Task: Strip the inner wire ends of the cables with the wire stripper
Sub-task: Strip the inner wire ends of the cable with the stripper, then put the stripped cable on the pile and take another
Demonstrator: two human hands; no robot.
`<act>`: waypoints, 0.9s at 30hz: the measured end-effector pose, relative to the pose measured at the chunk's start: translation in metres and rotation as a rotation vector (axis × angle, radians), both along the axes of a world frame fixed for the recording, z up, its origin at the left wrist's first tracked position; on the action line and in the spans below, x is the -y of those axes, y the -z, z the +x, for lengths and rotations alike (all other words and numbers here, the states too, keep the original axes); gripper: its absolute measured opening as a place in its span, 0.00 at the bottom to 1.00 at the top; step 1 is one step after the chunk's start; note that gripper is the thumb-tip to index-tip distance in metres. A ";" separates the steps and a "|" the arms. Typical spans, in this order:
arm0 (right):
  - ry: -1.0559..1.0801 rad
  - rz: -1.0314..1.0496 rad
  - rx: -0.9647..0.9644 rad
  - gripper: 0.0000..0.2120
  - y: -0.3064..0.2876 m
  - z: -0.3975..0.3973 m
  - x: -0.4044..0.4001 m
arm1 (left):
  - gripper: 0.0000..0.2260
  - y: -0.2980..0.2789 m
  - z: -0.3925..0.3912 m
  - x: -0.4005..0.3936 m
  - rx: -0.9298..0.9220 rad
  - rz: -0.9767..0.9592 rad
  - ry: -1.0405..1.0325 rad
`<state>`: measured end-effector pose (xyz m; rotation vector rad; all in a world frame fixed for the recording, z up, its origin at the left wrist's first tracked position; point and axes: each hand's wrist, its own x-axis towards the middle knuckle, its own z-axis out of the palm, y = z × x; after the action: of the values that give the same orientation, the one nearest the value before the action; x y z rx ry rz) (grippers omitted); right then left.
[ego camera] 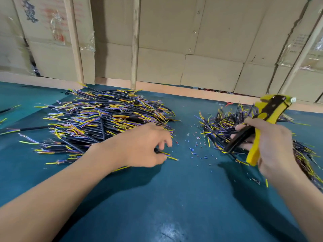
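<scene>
At a teal workbench, a person's left hand (pixel 145 145) pinches one black cable (pixel 166 154) at the edge of the big pile (pixel 104 119), apparently picking the next piece. The right hand (pixel 269 145) grips the yellow wire stripper (pixel 265 117), raised over a smaller heap (pixel 222 126). Next, the wire ends must meet the tool's mouth. Printing on the cardboard boxes (pixel 52 32) behind is unreadable.
</scene>
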<state>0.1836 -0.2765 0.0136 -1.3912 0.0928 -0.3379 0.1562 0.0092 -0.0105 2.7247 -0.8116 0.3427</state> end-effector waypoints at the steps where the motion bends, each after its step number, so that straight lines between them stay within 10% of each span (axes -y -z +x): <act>1: 0.019 -0.037 0.068 0.06 0.002 -0.001 -0.003 | 0.07 0.001 0.001 0.000 -0.012 0.063 0.018; 5: -0.140 0.068 0.158 0.04 0.012 -0.012 -0.020 | 0.07 0.001 0.003 0.001 0.009 0.133 0.037; 10: -0.404 0.090 0.110 0.07 0.021 -0.024 -0.042 | 0.05 -0.008 -0.008 0.011 0.462 -0.201 0.239; 17: -0.737 0.259 0.079 0.08 0.019 -0.037 -0.053 | 0.05 -0.025 -0.027 0.040 -0.335 -1.593 0.461; 27: -0.911 0.072 0.070 0.07 0.029 -0.049 -0.064 | 0.03 -0.014 -0.013 0.037 -0.386 -1.803 0.285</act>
<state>0.1345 -0.2121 -0.0157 -1.2140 -0.5696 0.3739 0.1428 -0.0277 0.0040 0.9166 -0.3502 0.2396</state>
